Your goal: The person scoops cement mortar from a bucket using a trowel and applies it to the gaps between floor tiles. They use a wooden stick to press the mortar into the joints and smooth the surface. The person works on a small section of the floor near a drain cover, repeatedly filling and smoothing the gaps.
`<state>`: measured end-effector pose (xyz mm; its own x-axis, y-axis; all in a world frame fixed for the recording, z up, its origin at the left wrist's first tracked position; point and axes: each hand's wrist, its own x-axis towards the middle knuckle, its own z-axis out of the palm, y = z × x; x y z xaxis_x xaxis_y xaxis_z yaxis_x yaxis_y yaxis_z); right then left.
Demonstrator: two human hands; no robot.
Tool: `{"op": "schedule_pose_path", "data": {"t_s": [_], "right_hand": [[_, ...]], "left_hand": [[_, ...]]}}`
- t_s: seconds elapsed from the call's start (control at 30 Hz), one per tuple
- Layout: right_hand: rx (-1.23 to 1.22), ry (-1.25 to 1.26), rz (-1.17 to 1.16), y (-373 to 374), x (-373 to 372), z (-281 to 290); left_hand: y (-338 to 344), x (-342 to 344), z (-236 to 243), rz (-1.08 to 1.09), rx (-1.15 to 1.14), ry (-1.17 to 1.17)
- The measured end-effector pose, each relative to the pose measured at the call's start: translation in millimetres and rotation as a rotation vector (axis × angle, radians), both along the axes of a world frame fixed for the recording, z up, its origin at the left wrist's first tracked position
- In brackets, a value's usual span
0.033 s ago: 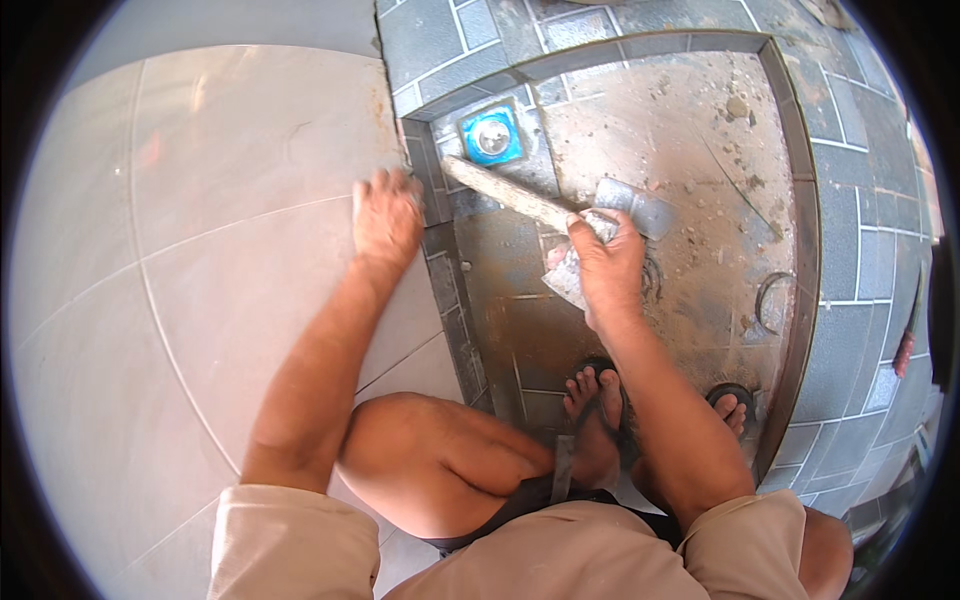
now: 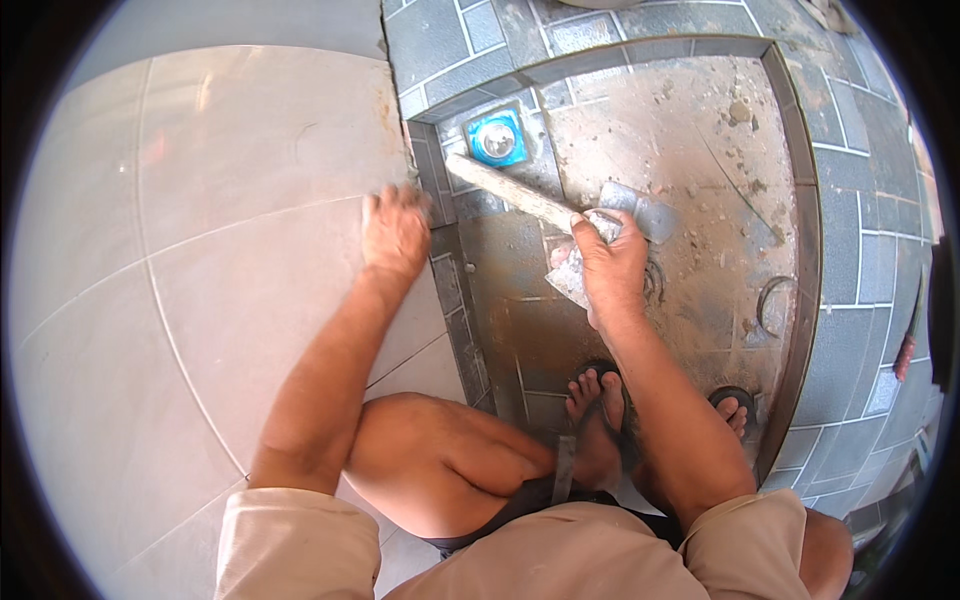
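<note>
My left hand (image 2: 395, 232) rests at the edge of the large beige tiles (image 2: 240, 240), beside the low dark-tiled side of a sunken area. Its fingers are bent and blurred, so whether anything is in them is hidden. My right hand (image 2: 612, 262) is closed around the near end of a wooden-handled tool (image 2: 515, 192), its pale, cement-crusted handle pointing up and left. Below my fingers shows a grey, flat, pointed piece (image 2: 567, 278); whether it belongs to the tool I cannot tell. Beyond the hand is a grey, plate-like piece (image 2: 640, 208).
A floor drain (image 2: 496, 140) with blue film round it sits at the far left of the sunken area, which a raised tiled rim (image 2: 803, 230) borders. Rubble (image 2: 740, 110) and a dark curved strip (image 2: 768, 305) lie inside. A red-handled tool (image 2: 905, 355) lies at right.
My left hand has shifted slightly toward me along the tile edge. The whole view has slid a little. My right hand keeps the wooden-handled tool in nearly the same place.
</note>
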<state>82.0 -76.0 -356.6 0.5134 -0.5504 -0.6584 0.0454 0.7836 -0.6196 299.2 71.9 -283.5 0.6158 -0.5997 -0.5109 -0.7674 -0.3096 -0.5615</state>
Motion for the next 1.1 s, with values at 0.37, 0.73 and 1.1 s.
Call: {"op": "schedule_pose_path", "data": {"t_s": [0.37, 0.73, 1.1], "right_hand": [[0.008, -0.083, 0.042, 2.4, 29.6, 2.2], [0.001, -0.078, 0.053, -2.1, 33.6, 2.5], [0.010, -0.100, 0.016, -7.4, 44.7, 2.1]], "left_hand": [[13.1, -19.0, 3.0, 0.004, 0.096, 0.001], [16.8, -16.3, -2.2, 0.005, 0.011, 0.004], [14.0, -16.2, -1.0, 0.025, -0.012, 0.015]]}}
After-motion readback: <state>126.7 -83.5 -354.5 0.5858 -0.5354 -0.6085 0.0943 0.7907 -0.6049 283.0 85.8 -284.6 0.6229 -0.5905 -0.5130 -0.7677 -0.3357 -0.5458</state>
